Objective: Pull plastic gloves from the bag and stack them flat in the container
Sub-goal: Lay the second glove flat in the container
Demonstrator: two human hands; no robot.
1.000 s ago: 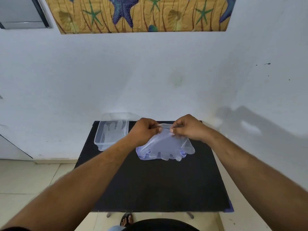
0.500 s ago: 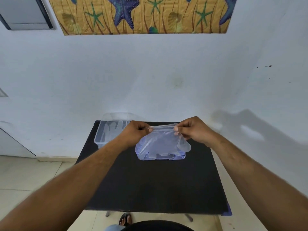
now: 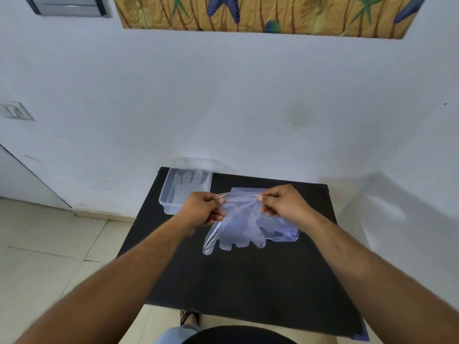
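A clear plastic glove (image 3: 236,229) hangs between my hands over the black table (image 3: 248,281), fingers pointing down toward me. My left hand (image 3: 205,209) pinches the cuff's left corner and my right hand (image 3: 280,203) pinches its right corner, stretching the cuff taut. Behind and under the glove lies the bluish bag of gloves (image 3: 285,232) on the table. The clear plastic container (image 3: 171,204) sits at the table's far left corner with flat gloves (image 3: 188,182) inside it.
The table stands against a white wall (image 3: 248,108). Tiled floor (image 3: 49,244) lies to the left. My sandalled foot (image 3: 190,317) shows under the near table edge. A wall switch (image 3: 13,110) is at far left.
The glove has come up out of the bag and now hangs free, spread between both hands. My view has shifted left and down; the bag stays on the table.
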